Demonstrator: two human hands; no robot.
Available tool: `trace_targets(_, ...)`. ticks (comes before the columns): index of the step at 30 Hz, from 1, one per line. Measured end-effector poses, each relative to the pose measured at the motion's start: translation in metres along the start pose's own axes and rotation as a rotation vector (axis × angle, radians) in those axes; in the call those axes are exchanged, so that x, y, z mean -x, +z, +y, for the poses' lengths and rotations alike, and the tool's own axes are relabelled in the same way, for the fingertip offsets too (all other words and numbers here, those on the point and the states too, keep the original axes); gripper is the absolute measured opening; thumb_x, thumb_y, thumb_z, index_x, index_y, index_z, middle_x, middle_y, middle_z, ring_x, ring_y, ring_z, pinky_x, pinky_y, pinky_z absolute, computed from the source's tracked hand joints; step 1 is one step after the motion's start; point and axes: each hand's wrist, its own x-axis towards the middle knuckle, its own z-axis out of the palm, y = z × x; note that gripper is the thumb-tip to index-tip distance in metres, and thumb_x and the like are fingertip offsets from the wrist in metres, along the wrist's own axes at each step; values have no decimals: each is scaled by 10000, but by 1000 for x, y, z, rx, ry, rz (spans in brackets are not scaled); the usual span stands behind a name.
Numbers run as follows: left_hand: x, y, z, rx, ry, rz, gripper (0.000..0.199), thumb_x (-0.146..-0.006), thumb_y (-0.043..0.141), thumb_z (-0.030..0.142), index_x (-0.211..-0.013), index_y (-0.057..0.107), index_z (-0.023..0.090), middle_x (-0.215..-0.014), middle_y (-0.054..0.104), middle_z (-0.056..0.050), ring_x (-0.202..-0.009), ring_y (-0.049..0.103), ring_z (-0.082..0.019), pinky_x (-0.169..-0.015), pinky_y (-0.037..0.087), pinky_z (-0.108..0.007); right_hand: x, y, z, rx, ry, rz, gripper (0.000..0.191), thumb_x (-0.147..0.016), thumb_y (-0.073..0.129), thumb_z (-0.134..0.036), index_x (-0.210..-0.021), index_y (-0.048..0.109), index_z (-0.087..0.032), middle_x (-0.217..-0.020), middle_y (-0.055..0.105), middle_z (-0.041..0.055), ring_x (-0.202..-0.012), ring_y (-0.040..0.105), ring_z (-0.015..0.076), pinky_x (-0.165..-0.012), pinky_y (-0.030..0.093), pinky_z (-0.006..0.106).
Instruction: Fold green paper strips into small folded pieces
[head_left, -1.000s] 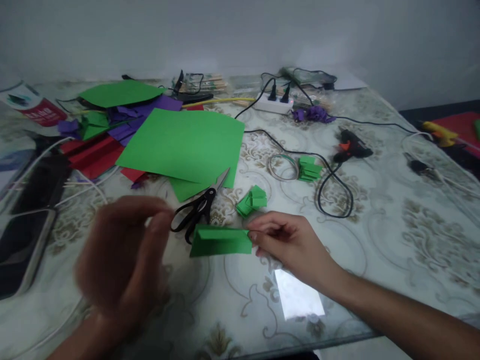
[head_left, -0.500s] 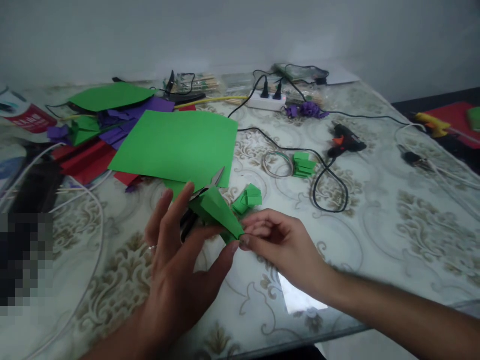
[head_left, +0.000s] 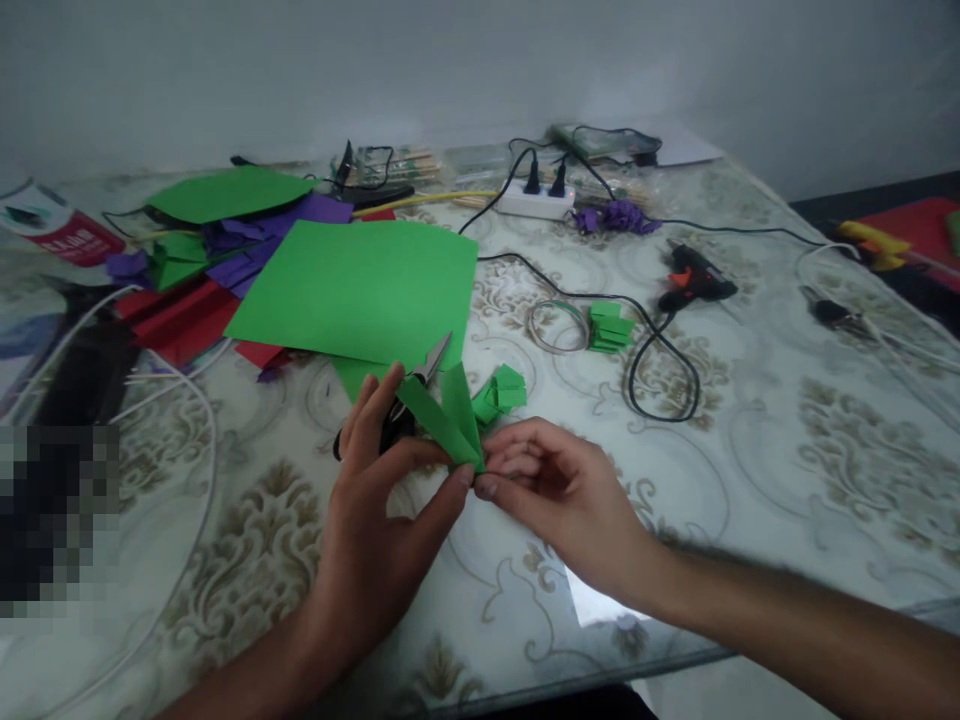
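Between both hands is a folded green paper strip (head_left: 442,420), its two long ends spread upward in a V. My left hand (head_left: 390,500) pinches the lower end of the strip between thumb and index finger. My right hand (head_left: 562,490) grips the same bottom tip from the right, fingers curled and thumb pressed in. Scissors (head_left: 431,360) lie behind the left fingers, blades pointing up and right, handles partly hidden. Just beyond the right fingers sits a small folded green paper piece (head_left: 501,393).
A large green sheet (head_left: 360,285) lies over red paper (head_left: 180,320) and purple paper (head_left: 277,235). A black glue gun (head_left: 697,278) with its cord rests at right, near a wire coil (head_left: 557,328) and green paper pieces (head_left: 611,328). A white power strip (head_left: 532,203) stands behind.
The green strip has turned in the fingers, and its ends now stand apart in a V. My left hand has shifted slightly right, and its outer fingers have drawn closer together.
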Motion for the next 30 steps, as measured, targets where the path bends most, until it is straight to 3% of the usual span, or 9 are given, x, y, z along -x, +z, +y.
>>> trace_targets(4, 1, 0, 1, -9, 42, 8, 16, -920, 736, 228, -913, 728, 217, -1655, 432, -109, -1569, 306, -396, -1219, 349, -644, -1, 1, -4, -9, 62, -72, 222, -759, 926, -258, -879, 756, -181, -745, 767, -11, -742, 722, 102, -749, 577, 189)
trace_targets(7, 2, -1, 2, 24, 14, -24, 19, -924, 731, 235, -914, 726, 219, -1629, 471, -109, -1538, 378, -384, -1221, 356, -632, -1, 1, -4, 21, 32, -102, 160, -811, 885, -294, -855, 781, -180, -726, 774, -2, -731, 735, 112, -736, 587, 201)
trace_targets(10, 0, -1, 5, 99, -16, -67, 30, -924, 727, 225, -898, 737, 234, -1508, 596, -80, -1430, 535, -322, -1153, 487, -507, 0, 0, -2, 83, -23, -88, 159, -842, 854, -327, -891, 796, -187, -728, 779, 3, -720, 736, 114, -715, 581, 203)
trace_targets(14, -2, -1, 7, 197, -53, -85, 71, -922, 723, 193, -869, 739, 238, -1194, 728, -40, -1134, 708, -222, -964, 597, -351, 1, -1, 0, 138, -59, -87, 158, -862, 825, -340, -888, 802, -185, -731, 782, 18, -717, 743, 130, -709, 588, 228)
trace_targets(20, -1, 1, 8, 309, -98, -100, 91, -908, 730, 162, -831, 729, 210, -1020, 721, -28, -897, 719, -160, -741, 600, -256, 1, -1, 0, 137, -28, -65, 179, -838, 839, -369, -877, 810, -197, -727, 784, 27, -701, 757, 164, -702, 617, 282)
trace_targets(30, -1, 2, 8, 289, -81, -105, 105, -901, 715, 133, -814, 712, 192, -991, 710, -34, -837, 711, -140, -712, 597, -242, 3, -4, 1, 80, 3, -78, 129, -859, 821, -319, -895, 811, -195, -752, 792, 19, -717, 764, 144, -731, 634, 263)
